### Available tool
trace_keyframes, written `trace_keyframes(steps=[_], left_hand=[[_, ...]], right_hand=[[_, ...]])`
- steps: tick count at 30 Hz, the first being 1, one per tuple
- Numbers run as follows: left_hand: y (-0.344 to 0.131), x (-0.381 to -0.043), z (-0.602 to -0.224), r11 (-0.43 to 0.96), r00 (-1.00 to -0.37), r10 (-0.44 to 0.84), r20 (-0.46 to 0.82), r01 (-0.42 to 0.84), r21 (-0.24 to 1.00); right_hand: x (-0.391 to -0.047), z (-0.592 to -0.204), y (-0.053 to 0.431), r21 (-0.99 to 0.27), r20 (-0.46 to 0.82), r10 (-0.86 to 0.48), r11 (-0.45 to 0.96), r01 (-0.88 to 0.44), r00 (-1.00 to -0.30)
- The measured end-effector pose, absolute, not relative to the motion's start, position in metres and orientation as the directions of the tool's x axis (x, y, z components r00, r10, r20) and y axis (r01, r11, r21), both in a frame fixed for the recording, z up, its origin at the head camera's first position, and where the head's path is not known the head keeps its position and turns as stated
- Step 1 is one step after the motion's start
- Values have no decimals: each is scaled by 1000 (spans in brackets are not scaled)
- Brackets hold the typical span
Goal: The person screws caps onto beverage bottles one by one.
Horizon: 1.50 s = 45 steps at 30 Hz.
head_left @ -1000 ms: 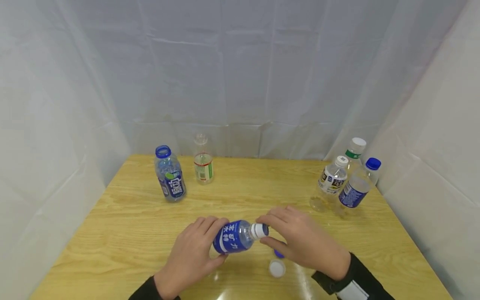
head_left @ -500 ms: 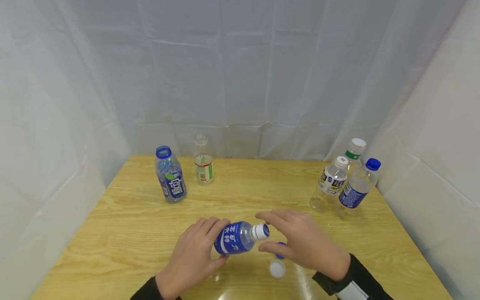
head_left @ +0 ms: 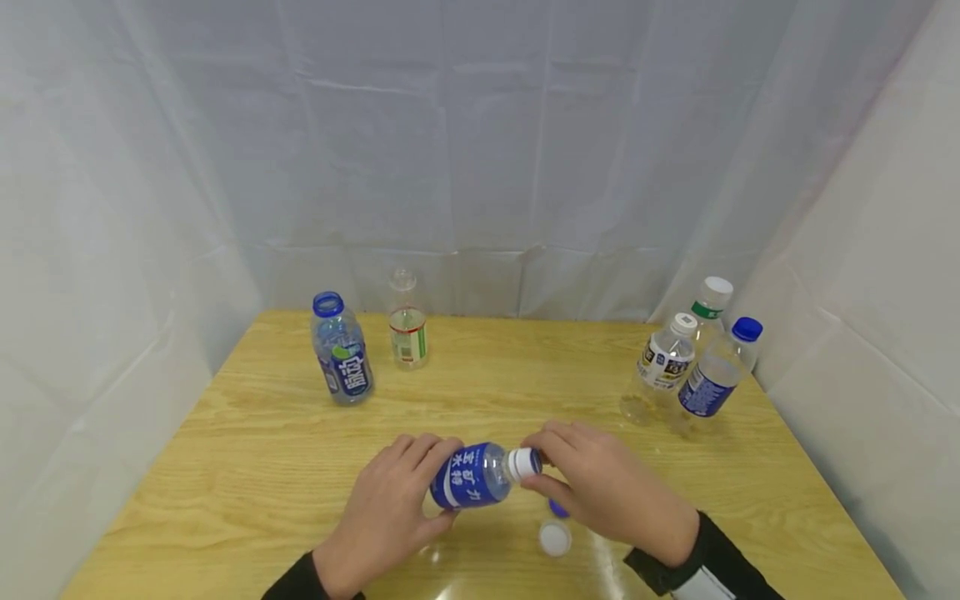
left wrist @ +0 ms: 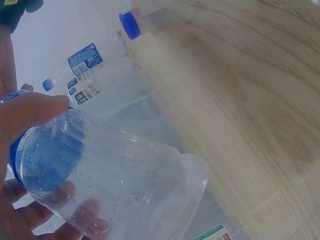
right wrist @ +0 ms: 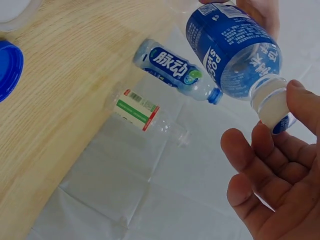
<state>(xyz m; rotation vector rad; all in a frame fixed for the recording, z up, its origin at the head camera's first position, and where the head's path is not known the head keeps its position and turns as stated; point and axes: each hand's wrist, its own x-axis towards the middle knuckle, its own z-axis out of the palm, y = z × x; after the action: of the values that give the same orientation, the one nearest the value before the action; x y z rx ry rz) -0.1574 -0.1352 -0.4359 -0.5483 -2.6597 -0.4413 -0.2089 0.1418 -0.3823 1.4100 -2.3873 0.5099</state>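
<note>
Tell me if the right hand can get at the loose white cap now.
Probably yes: nothing covers the loose white cap in the head view, and it lies near the right hand. That hand pinches the lid of the bottle, though, so it would need to let go first.

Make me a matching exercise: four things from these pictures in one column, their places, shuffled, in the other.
1. Clear plastic bottle with blue label and white, blue-topped cap
2. Loose round white plastic cap
3. Blue-tinted plastic bottle
4. Clear plastic bottle with blue cap

A. Right side of the yellow wood-grain table, among other bottles
B. Held in the left hand
C. Standing toward the table's left
D. Lying on the table

Pairs: 1-B, 2-D, 3-C, 4-A
</note>
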Motion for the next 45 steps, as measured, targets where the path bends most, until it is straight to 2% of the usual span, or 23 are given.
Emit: trace_keyframes(steps=[5, 9, 19, 23, 27, 33, 45], left_hand=[[-133, -157, -437, 867, -830, 327, 452, 453, 206], [-130, -157, -437, 863, -818, 330, 472, 464, 200], [-125, -157, -436, 862, -816, 334, 471, 467, 199], [-125, -159, -435, 866, -824, 328, 463, 458, 201], [-126, -160, -436, 869, -831, 331, 448, 453, 200], [-127, -160, -436, 860, -826, 345, 445, 468, 202], [-128, -159, -432, 856, -823, 353, 446, 476, 200]], right_hand=[[-208, -385, 142, -59, 420, -771, 503, -862, -478], [-208, -386, 142, -62, 420, -762, 518, -853, -493], [-208, -385, 144, -131, 420, -739, 525, -841, -527], [-209, -386, 146, -223, 415, -728, 501, -836, -546], [-211, -387, 152, -304, 426, -735, 433, -849, -528], [-211, -384, 156, -328, 445, -764, 347, -879, -467], [-206, -379, 150, -329, 428, -766, 363, -872, -480]])
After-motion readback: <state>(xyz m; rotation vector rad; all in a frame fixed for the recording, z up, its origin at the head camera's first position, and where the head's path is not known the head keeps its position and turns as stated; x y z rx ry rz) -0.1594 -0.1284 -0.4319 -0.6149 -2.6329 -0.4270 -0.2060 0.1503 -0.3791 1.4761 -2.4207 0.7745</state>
